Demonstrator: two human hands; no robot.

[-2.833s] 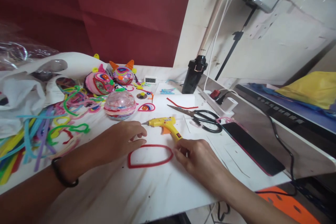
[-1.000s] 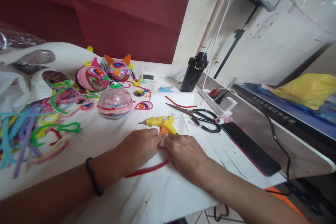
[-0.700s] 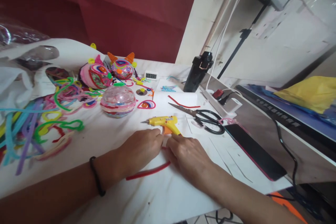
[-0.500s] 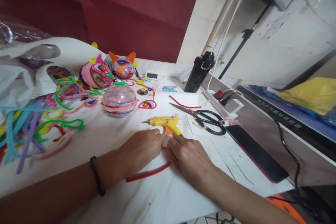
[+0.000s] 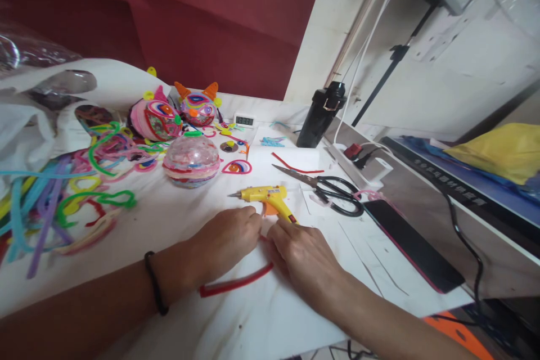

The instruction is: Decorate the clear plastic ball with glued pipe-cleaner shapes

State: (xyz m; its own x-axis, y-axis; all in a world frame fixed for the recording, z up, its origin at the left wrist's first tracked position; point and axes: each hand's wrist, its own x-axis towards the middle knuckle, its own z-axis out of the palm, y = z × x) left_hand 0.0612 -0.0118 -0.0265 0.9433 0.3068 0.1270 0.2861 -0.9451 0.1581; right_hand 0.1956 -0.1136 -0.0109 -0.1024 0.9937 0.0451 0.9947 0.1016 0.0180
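My left hand (image 5: 230, 236), a black band on its wrist, is closed with its fingertips pinched near a small red bit that shows between the hands. Close beside it, my right hand (image 5: 299, 253) is closed too, fingers curled down. A red pipe cleaner (image 5: 236, 282) runs from below my left wrist to under my right hand; the fingers hide the rest of it. Just beyond my knuckles lies a yellow glue gun (image 5: 265, 196), nozzle pointing left. Farther off sits a clear ball (image 5: 192, 158) partly wrapped in pink and red pipe cleaners.
Black-handled scissors (image 5: 324, 185) and a phone (image 5: 413, 244) lie to the right. Several coloured pipe cleaners (image 5: 46, 208) are heaped at left. Two decorated balls (image 5: 154, 118) stand behind, near a small digital timer (image 5: 243, 120). A black bottle (image 5: 321, 115) and power strip (image 5: 358, 171) are at back right.
My right hand has shifted very slightly left, and the red pipe cleaner's free end has moved a little left and nearer. The other things on the table stay put.
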